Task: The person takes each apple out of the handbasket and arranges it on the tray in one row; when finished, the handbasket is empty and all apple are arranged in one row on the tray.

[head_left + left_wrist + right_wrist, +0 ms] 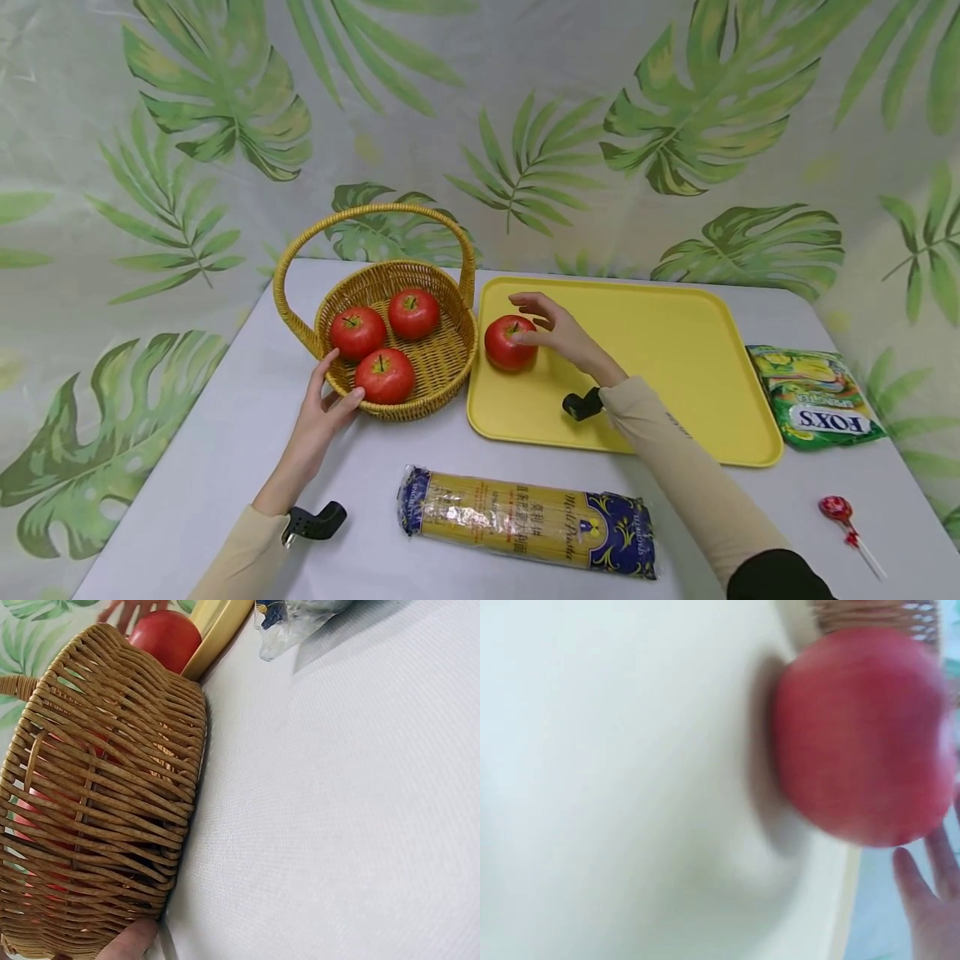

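A round wicker basket [431, 406] with a tall arched handle holds three red apples [385, 376]. My left hand [321, 414] rests against the basket's near left side, thumb and fingers spread along the rim. One fingertip touches the outer weave in the left wrist view. Another red apple [504, 343] sits on the left end of a yellow tray [637, 358], beside the basket. My right hand [558, 332] is spread over that apple, thumb in front and fingers beyond it. In the right wrist view, visible fingers [915, 881] stand close to the apple; contact is unclear.
A long pack of spaghetti [525, 521] lies in front of the tray. Right of the tray is a green FOX'S candy bag [813, 396]. A red lollipop [847, 521] lies at the near right. Behind the white table hangs a leaf-patterned cloth [540, 150].
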{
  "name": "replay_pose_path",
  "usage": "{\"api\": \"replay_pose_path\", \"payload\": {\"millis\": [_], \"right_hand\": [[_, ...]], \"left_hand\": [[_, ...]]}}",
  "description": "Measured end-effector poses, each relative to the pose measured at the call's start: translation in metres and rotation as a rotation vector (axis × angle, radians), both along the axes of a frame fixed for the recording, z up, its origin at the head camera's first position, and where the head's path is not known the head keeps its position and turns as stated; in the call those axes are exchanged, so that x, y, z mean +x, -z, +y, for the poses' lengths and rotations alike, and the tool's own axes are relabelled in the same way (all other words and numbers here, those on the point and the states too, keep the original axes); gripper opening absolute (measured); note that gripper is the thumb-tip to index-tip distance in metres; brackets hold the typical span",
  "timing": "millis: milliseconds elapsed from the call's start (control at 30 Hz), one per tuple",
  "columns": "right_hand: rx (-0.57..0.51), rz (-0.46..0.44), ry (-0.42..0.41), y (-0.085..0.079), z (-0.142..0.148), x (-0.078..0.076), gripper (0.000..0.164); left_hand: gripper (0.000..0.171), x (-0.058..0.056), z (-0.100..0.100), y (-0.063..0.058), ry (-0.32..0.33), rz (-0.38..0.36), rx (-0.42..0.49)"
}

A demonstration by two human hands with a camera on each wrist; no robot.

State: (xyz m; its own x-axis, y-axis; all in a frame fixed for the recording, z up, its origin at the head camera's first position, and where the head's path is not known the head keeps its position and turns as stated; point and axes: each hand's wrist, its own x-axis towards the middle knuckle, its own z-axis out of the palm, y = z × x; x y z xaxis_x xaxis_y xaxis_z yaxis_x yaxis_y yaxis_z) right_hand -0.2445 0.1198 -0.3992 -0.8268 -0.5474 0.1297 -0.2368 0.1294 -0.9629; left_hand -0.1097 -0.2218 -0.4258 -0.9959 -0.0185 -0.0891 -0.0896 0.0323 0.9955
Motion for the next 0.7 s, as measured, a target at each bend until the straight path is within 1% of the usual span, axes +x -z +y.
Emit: {"api": "replay_pose_path", "payload": {"millis": [67, 133, 200, 267, 333, 400, 500, 567, 700], "right_hand": [[-0.058, 0.041, -0.004, -0.006, -0.004, 0.001, 0.051], [-0.102, 0.061, -0.023, -0.012, -0.010, 0.003, 0.050], [-0.148, 0.054, -0.066, -0.018, -0.018, 0.006, 0.050], [-0.161, 0.042, -0.119, -0.023, -0.029, 0.009, 0.051], [-0.137, 0.041, -0.167, -0.028, -0.041, 0.014, 0.052], [-0.092, 0.056, -0.216, -0.033, -0.053, 0.020, 0.054], [-0.038, 0.063, -0.295, -0.035, -0.072, 0.025, 0.057], [-0.002, 0.054, -0.351, -0.033, -0.082, 0.025, 0.059], [0.082, 0.046, -0.440, -0.017, -0.103, 0.016, 0.065]], "left_hand": [[0.070, 0.000, 0.000, 0.000, -0.001, 0.002, -0.001], [0.070, -0.001, 0.000, 0.001, -0.003, 0.001, 0.000], [0.069, -0.001, 0.000, 0.001, -0.005, 0.000, -0.002], [0.069, 0.000, 0.000, 0.000, -0.007, -0.002, -0.003], [0.069, 0.000, 0.000, 0.000, -0.008, -0.005, -0.005], [0.069, 0.000, 0.000, 0.001, -0.008, -0.006, -0.009], [0.069, -0.001, 0.000, 0.002, -0.008, -0.007, -0.009], [0.069, -0.001, -0.001, 0.002, -0.007, -0.008, -0.006], [0.069, -0.001, -0.001, 0.002, -0.005, -0.008, -0.002]]}}
